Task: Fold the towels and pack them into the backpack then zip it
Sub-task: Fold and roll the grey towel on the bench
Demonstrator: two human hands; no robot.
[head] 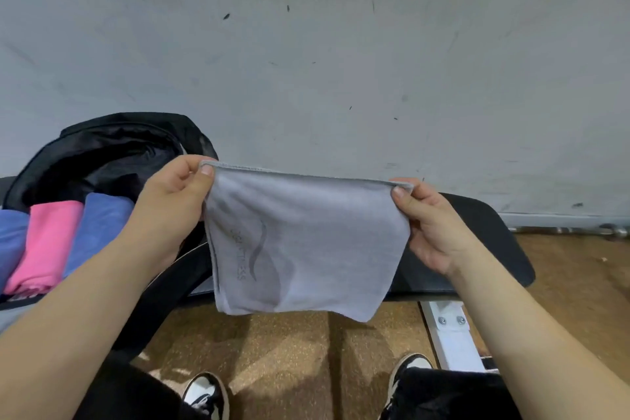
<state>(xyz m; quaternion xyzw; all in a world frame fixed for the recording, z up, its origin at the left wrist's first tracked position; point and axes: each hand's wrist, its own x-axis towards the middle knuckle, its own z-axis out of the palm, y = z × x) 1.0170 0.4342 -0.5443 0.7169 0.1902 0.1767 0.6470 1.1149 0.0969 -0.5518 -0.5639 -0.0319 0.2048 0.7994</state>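
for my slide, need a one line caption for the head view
Left hand and right hand hold a grey towel by its top corners above a black bench, folded towels beside an open backpack.

- The towel (306, 242) is pale grey, with a darker grey wavy logo and faint lettering.
- The backpack (112, 153) is black.
- Folded towels by it: one pink towel (47, 242) between two blue towels (99, 228).
- The bench pad (477, 242) is black, on a white frame (446, 334).
- The wall (306, 44) is light grey with dark flecks.
- The floor (289, 351) is speckled brown.
- The shoes (204, 395) are black and white.
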